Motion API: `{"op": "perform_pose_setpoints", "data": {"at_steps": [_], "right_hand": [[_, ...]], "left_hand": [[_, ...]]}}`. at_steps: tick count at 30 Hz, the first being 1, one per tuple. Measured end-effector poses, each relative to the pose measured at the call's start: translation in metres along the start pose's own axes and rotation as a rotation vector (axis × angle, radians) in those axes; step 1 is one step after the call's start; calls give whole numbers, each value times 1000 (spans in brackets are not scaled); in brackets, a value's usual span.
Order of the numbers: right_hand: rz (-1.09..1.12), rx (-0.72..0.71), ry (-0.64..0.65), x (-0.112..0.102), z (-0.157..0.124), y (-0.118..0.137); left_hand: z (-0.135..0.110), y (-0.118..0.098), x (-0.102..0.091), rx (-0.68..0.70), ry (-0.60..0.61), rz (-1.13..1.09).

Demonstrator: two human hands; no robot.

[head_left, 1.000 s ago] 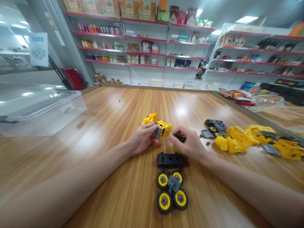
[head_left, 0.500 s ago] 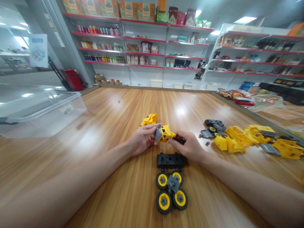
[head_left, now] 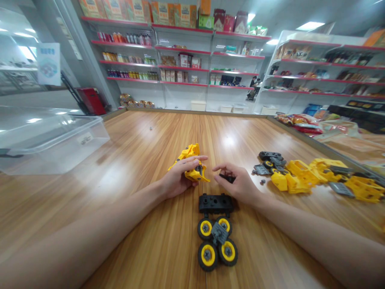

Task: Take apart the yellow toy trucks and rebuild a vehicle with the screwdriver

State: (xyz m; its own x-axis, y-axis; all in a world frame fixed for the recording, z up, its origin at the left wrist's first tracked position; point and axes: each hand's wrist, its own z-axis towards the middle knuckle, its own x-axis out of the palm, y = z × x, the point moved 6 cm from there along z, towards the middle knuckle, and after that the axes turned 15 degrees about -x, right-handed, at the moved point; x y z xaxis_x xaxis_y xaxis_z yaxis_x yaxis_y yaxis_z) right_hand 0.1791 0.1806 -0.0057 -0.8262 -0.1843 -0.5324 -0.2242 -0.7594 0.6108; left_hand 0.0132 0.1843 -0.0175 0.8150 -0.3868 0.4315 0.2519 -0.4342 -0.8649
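My left hand (head_left: 179,178) is closed around a yellow toy cab piece (head_left: 197,173) just above the wooden table (head_left: 135,160). A second yellow toy part (head_left: 189,152) lies right behind it. A few centimetres to the right, my right hand (head_left: 237,182) pinches a small black part (head_left: 227,177). Below both hands lies a black toy chassis (head_left: 215,203). Nearer to me sit several black wheels with yellow hubs (head_left: 217,243), bunched around a grey piece.
A clear plastic bin (head_left: 45,136) stands at the left. A heap of yellow and grey toy parts (head_left: 315,176) lies at the right. Snack packets (head_left: 297,122) rest at the far right edge. Store shelves (head_left: 180,60) line the back.
My left hand has turned the yellow cab piece and drawn it leftward, away from my right hand. The gap between the hands has opened again. The right hand keeps the black part.
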Motion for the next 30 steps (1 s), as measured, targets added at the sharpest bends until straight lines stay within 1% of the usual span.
{"op": "perform_pose_setpoints", "data": {"at_steps": [2, 5, 8, 11, 16, 19, 21, 26, 30], "right_hand": [[3, 10, -16, 0, 0, -1], [9, 32, -26, 1, 0, 0], [27, 71, -16, 1, 2, -2], [69, 130, 8, 2, 3, -7], [146, 220, 28, 2, 4, -16], [190, 256, 38, 3, 4, -18], [211, 273, 21, 3, 3, -20], [270, 320, -76, 1, 0, -31], [339, 357, -94, 1, 0, -34]], "left_hand": [[-1, -1, 2, 5, 8, 11], [-2, -2, 5, 24, 68, 1], [-2, -2, 6, 29, 115, -1], [0, 0, 4, 45, 128, 30], [3, 3, 3, 106, 82, 130], [3, 5, 6, 124, 91, 156], [2, 4, 6, 128, 85, 147], [-1, 0, 2, 94, 47, 36], [-2, -3, 2, 40, 34, 8]]}}
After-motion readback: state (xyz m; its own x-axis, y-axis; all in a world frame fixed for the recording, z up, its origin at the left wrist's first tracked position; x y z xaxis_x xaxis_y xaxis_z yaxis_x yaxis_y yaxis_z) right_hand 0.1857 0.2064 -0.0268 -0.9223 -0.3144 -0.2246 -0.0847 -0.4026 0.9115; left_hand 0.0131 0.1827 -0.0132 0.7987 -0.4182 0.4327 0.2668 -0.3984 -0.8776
